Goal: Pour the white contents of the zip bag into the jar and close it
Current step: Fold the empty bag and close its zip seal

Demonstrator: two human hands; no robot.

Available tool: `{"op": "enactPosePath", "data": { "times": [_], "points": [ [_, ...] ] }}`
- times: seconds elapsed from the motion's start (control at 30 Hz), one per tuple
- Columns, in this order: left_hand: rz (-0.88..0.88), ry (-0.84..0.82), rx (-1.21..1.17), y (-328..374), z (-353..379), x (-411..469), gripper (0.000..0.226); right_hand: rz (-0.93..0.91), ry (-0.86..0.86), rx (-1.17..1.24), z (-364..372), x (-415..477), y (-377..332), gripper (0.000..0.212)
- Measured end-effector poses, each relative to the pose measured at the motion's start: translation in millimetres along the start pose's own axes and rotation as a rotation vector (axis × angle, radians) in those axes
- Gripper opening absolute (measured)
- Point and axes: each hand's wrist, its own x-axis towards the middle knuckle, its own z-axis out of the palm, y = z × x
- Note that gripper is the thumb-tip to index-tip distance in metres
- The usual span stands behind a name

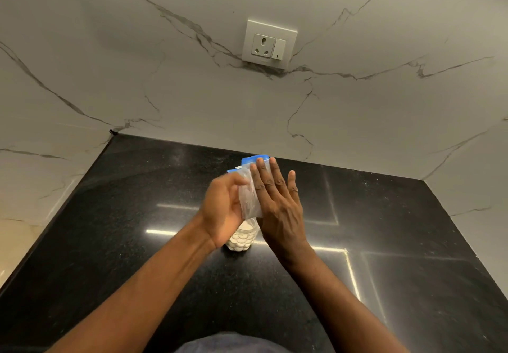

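Note:
A clear zip bag [248, 195] with a blue zip strip at its top stands upended over a textured glass jar [242, 238] on the black counter. The jar holds white contents up to near its neck. My left hand [222, 209] grips the bag from the left, thumb and fingers curled around it. Against the bag's right side my right hand [277, 201] lies flat, fingers straight and pointing up. The bag looks nearly see-through, with little visible inside. The jar's mouth is hidden behind my hands, and no lid is in view.
The black granite counter [137, 242] runs to a marble wall at the back and left. A white socket and switch [269, 43] sits on the wall above. The counter's left edge [55, 215] drops off toward a lighter surface.

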Motion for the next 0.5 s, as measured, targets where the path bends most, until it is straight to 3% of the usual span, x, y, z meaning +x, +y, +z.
{"op": "enactPosePath", "data": {
  "times": [0.07, 0.13, 0.27, 0.33, 0.43, 0.5],
  "points": [
    [-0.009, -0.063, 0.032, 1.9, -0.5, -0.2, 0.044, 0.027, -0.077, -0.030, -0.7, 2.8, -2.0, 0.076],
    [0.015, -0.001, 0.231, 0.2, 2.0, 2.2, 0.041, 0.057, -0.213, 0.018, -0.9, 3.1, -3.1, 0.086],
    [0.012, 0.194, 0.267, -4.4, -1.3, 2.8, 0.030, 0.069, -0.506, 0.448, -10.8, -6.5, 2.5, 0.092],
    [-0.029, 0.213, 0.243, -3.5, -5.2, 1.6, 0.029, 0.256, -0.449, 0.767, -23.6, -8.4, 1.7, 0.090],
    [-0.080, 0.244, 0.294, 1.7, -10.7, 2.5, 0.030, 0.749, -0.363, 1.195, -42.3, 1.5, 3.5, 0.093],
    [-0.095, 0.243, 0.345, 5.6, -13.1, 3.2, 0.033, 0.804, -0.458, 1.364, -48.2, 5.9, 11.7, 0.071]
  ]
}}
